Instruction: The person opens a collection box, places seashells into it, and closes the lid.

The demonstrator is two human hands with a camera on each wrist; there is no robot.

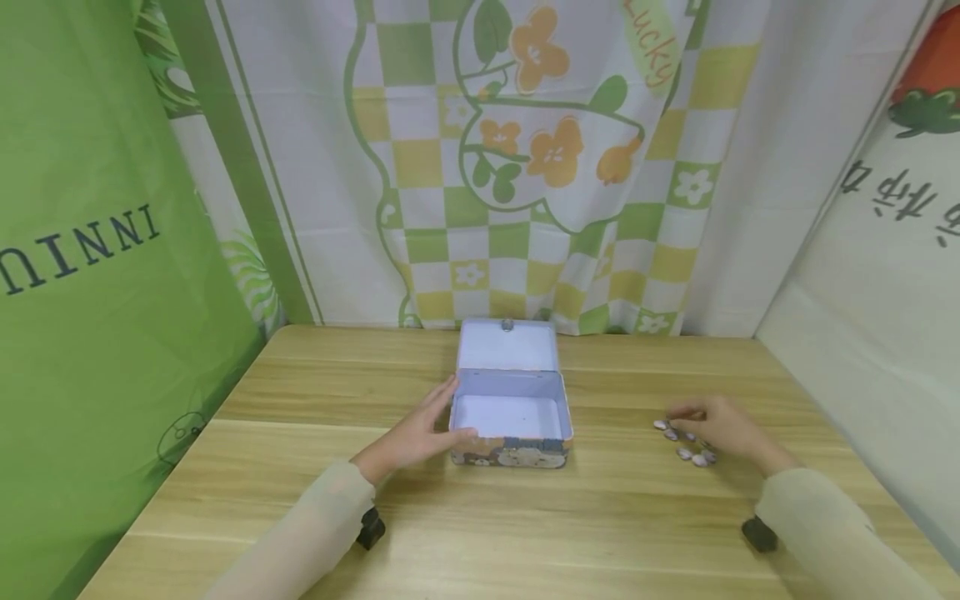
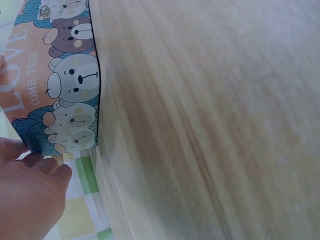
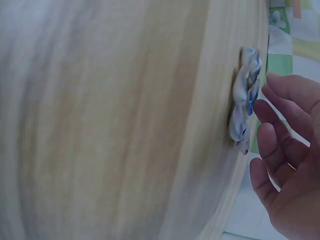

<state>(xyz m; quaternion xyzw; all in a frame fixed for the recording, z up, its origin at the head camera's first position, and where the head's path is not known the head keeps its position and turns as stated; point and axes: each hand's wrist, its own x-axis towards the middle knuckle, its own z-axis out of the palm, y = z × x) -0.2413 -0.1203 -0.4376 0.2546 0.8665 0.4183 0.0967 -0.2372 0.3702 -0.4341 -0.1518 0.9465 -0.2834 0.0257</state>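
Note:
An open tin box (image 1: 512, 452) stands in the middle of the table, its lid (image 1: 508, 346) tipped back and its pale inside bare. My left hand (image 1: 412, 433) holds its front left corner, fingers along the left side and thumb over the front rim. In the left wrist view the box front (image 2: 75, 75) shows cartoon bears and lettering. To the right lie several small shiny seashells (image 1: 701, 458), also seen in the right wrist view as whitish-blue shells (image 3: 241, 87). Just over them hovers my right hand (image 1: 716, 425), its fingers loosely bent and nothing visible between them.
The wooden table (image 1: 585, 533) reaches back to a patterned curtain (image 1: 540, 250). Green cloth (image 1: 97, 375) hangs at the left and a pale printed cloth (image 1: 877, 317) at the right. A thin dark cord (image 1: 180, 429) shows by the left table edge.

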